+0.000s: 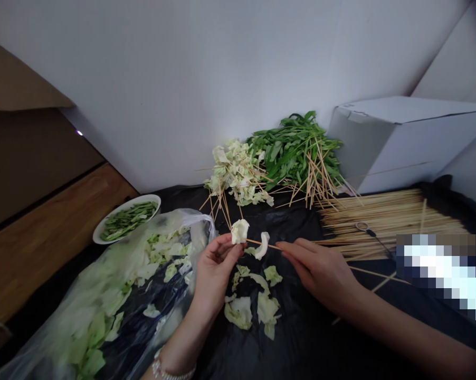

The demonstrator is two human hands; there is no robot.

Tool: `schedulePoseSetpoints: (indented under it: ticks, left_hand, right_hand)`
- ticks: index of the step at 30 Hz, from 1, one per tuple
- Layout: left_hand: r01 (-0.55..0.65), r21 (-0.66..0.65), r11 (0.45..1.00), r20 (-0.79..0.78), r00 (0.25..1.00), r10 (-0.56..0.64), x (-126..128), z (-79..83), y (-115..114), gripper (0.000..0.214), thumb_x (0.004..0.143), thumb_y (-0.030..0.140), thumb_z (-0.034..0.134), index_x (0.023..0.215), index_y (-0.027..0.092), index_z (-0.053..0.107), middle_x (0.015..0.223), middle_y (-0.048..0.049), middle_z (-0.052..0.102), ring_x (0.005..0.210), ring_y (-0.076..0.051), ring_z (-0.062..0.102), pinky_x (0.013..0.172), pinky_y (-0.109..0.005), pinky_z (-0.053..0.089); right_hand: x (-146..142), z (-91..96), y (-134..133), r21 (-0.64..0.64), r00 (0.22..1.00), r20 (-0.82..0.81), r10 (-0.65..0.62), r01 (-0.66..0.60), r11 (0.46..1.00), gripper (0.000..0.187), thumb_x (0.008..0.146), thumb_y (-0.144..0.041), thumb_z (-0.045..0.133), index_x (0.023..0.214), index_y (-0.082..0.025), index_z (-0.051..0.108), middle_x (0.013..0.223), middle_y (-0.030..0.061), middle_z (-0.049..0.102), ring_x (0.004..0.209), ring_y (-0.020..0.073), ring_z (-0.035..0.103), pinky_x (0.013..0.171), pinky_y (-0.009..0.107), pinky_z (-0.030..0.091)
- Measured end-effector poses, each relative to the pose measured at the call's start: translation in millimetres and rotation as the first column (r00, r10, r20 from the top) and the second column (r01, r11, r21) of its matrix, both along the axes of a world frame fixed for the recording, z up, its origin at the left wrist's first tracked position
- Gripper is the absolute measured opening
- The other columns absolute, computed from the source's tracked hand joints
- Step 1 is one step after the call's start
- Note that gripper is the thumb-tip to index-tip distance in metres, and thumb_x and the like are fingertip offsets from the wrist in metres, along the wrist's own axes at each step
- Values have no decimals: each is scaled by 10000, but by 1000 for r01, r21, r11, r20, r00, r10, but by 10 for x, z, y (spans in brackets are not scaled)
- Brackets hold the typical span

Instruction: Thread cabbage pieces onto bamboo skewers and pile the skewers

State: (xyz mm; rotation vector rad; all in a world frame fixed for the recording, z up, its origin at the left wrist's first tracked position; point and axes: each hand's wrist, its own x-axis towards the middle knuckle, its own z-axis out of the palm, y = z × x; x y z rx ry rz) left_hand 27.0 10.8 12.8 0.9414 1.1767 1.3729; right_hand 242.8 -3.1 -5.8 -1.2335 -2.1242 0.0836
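Holding a wooden skewer [274,246] above the black plastic sheet [301,332], we have our right hand [325,272] closed around its shaft and our left hand [216,261] pinching a cabbage piece [240,230] at the other end. A curved cabbage strip [263,246] sits between our hands on that skewer (pale, nearly white). Under it we see loose cabbage leaves [239,313]; left, a clear plastic bag [77,279]; behind, leafy greens [279,153]; right, bare skewers [392,219].
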Motion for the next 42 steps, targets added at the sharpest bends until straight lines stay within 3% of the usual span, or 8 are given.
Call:
schedulePoseSetpoints:
  ticks: [11, 17, 21, 28, 34, 38, 40, 42]
  left_hand:
    - [14, 137, 990, -79, 997, -3, 22, -39, -11, 312, 671, 253, 822, 911, 179, 638, 879, -30, 766, 840, -165, 730, 847, -282, 558]
    - [28, 237, 971, -235, 972, 30, 37, -65, -28, 226, 741, 228, 761, 939, 183, 664, 922, -44, 761, 858, -165, 722, 832, -275, 563]
    - [46, 329, 943, -413, 905, 99, 1, -113, -40, 167, 795, 208, 710, 955, 193, 667, 916, -34, 750, 831, -157, 713, 779, -257, 563]
    - [179, 427, 886, -671, 720, 178, -3, -170, -102, 168, 853, 181, 647, 1015, 219, 671, 911, -1, 739, 785, -129, 688, 750, -229, 541]
    - [275, 398, 875, -689, 719, 88, 38, -142, -121, 163, 880, 163, 600, 1023, 218, 658, 891, -2, 725, 740, -112, 676, 701, -211, 536]
    - [260, 349, 900, -643, 766, 28, 3, -134, -70, 241, 862, 179, 621, 1099, 219, 593, 980, -28, 711, 789, -136, 685, 714, -253, 548]
    - [277, 330, 903, -704, 709, 39, -32, -126, -37, 201, 839, 164, 633, 1031, 210, 599, 881, -15, 686, 748, -142, 660, 689, -267, 531]
    - [375, 271, 887, -822, 569, 11, -72, -114, -11, 99, 815, 132, 630, 883, 204, 632, 752, 3, 629, 710, -148, 621, 679, -280, 500]
  right_hand:
    - [-3, -2, 5, -25, 999, 42, -30, 31, 999, 369, 1008, -295, 365, 1130, -223, 705, 782, 45, 673, 688, 137, 623, 605, 232, 449]
    - [-3, 1, 5, -3, 997, 54, -46, 46, 999, 378, 995, -279, 357, 1116, -225, 711, 765, 44, 671, 661, 136, 607, 551, 226, 410]
    - [-5, 6, -2, -16, 997, 65, -39, 41, 999, 370, 994, -273, 362, 1108, -232, 712, 762, 43, 671, 658, 131, 605, 542, 219, 397]
    - [-31, -51, -21, -13, 999, 41, -12, 13, 1000, 325, 997, -258, 396, 1130, -214, 689, 796, 31, 670, 687, 142, 638, 596, 245, 430]
    - [-37, -69, -21, -20, 999, 50, -1, 2, 1000, 311, 992, -251, 405, 1126, -213, 683, 796, 26, 668, 690, 154, 647, 590, 255, 433]
    - [-10, -28, 6, 1, 999, 33, -37, 37, 999, 310, 998, -264, 405, 1106, -204, 690, 794, 35, 671, 712, 148, 649, 600, 239, 439]
    - [10, -3, 26, 18, 999, 1, -45, 45, 999, 310, 1001, -264, 405, 1090, -196, 694, 806, 42, 674, 736, 145, 650, 641, 237, 455]
    - [28, 13, 43, 35, 999, -23, -47, 47, 998, 310, 1001, -265, 405, 1078, -189, 697, 811, 44, 674, 741, 146, 648, 664, 243, 465]
